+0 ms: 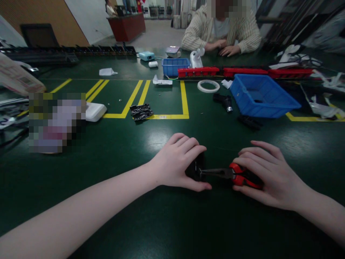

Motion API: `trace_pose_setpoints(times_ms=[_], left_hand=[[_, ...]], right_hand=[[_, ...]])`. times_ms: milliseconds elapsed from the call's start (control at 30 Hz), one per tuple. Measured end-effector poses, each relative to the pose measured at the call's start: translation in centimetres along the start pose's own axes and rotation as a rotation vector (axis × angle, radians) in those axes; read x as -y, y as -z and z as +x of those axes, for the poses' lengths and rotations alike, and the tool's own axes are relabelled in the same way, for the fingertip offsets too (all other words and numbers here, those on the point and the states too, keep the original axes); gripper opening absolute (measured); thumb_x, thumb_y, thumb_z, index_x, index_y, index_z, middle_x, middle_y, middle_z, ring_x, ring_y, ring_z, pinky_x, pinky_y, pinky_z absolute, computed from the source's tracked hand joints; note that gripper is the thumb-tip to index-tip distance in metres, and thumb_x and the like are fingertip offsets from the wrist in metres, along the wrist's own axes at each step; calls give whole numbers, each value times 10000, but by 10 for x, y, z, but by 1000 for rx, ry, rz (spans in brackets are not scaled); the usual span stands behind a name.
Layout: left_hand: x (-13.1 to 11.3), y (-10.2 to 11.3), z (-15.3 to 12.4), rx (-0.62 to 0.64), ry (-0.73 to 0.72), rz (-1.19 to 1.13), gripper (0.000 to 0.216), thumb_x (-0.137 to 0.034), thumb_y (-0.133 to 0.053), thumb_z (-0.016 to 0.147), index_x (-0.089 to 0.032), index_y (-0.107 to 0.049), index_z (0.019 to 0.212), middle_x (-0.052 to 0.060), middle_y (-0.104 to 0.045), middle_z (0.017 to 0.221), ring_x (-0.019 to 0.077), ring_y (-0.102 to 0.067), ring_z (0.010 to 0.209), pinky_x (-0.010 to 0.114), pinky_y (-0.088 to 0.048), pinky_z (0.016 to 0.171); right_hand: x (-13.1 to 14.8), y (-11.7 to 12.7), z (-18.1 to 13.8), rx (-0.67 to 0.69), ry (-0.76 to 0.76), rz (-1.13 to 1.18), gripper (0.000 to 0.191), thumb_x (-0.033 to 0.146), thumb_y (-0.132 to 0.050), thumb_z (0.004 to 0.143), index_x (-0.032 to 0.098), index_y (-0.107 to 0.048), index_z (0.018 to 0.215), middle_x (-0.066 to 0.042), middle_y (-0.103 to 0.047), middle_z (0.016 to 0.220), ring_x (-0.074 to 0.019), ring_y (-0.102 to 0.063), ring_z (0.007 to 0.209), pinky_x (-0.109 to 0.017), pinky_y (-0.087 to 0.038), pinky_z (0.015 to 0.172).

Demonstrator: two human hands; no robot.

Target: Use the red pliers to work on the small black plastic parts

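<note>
Near the middle of the green table, my left hand is closed around a small black part, its thumb along the near side and its fingers over the far side. Much of that part is hidden under the palm. My right hand grips needle-nose pliers by their red and black handles. The long, dark jaws point left and their tips meet the right side of the black part, by a small shiny spot. Whether the jaws pinch anything there is too small to tell.
Beyond my hands lie a dark pad with small metal pieces, a black object with a metal tip, a tape roll and a blue bin. A white box is at left. Across the table sits a person.
</note>
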State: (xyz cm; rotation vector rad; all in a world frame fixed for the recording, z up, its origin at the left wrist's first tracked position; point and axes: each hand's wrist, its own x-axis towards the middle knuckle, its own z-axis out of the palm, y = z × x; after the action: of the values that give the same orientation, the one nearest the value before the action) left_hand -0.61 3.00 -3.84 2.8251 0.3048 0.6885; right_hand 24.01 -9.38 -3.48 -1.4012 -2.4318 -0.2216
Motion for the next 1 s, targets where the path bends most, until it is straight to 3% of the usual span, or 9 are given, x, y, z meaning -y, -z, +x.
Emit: trace_pose_setpoints(times_ms=[133, 267, 600, 1000], left_hand=[[2, -1, 0, 31, 13, -78, 678, -732, -532, 713, -126, -633, 1000, 51, -649, 894, 202, -593, 859, 385, -339, 976], [3, 1, 1, 45, 52, -113, 529, -634, -543, 786, -145, -636, 966, 25, -645, 880, 175, -591, 858, 355, -332, 973], [3, 3, 3, 182, 6, -101, 505, -582, -575, 806, -160, -594, 1083, 50, -617, 996, 206, -547, 959, 357, -362, 944], [-2, 8, 4, 234, 83, -173, 672, -507, -655, 784, -149, -441, 1311, 100, -561, 1174, 233, -520, 1059, 358, -415, 912]], right_hand=[[0, 1, 0, 9, 21, -25, 333, 461, -523, 841, 237, -515, 1087, -68, -658, 914, -257, -611, 911, -494, -357, 971], [-1, 0, 0, 4, 7, 9, 335, 458, -560, 814, 240, -534, 1067, -56, -663, 910, -252, -620, 890, -494, -363, 964], [-13, -2, 1, -17, -12, 11, 386, 450, -636, 746, 252, -552, 1067, -38, -671, 937, -262, -622, 919, -502, -351, 981], [-63, -9, -10, -13, -139, 5, 450, 445, -650, 770, 228, -549, 1151, -78, -647, 1084, -262, -570, 1058, -520, -383, 963]])
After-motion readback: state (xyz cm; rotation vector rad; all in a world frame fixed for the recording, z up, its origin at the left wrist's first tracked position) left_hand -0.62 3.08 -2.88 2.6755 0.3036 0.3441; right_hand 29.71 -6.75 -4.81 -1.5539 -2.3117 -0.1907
